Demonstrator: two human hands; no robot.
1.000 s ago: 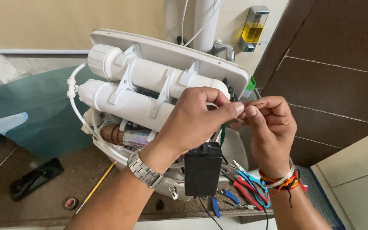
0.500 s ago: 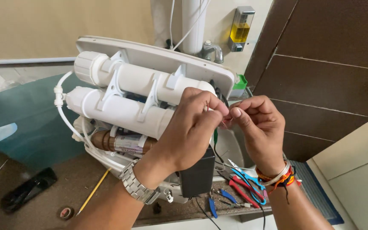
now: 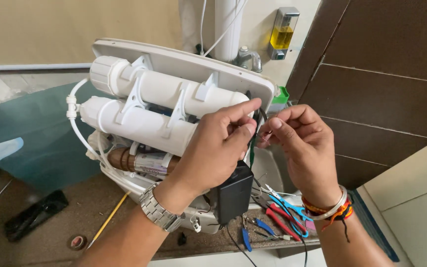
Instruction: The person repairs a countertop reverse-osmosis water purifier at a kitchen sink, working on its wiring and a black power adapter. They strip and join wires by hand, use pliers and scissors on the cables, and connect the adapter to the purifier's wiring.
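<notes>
Centre frame: our left hand (image 3: 218, 148) and right hand (image 3: 305, 146) meet at the right end of the white water filter unit (image 3: 174, 106). Fingers (image 3: 247, 129) of both hands pinch together on a thin dark wire (image 3: 254, 143) that hangs between the fingertips. Black adapter box (image 3: 233, 195) just below. Pliers (image 3: 282, 220) lie lower right on the table (image 3: 35, 247).

soap dispenser (image 3: 282, 32), tape roll (image 3: 78, 242), blue pliers (image 3: 246, 236)
</notes>
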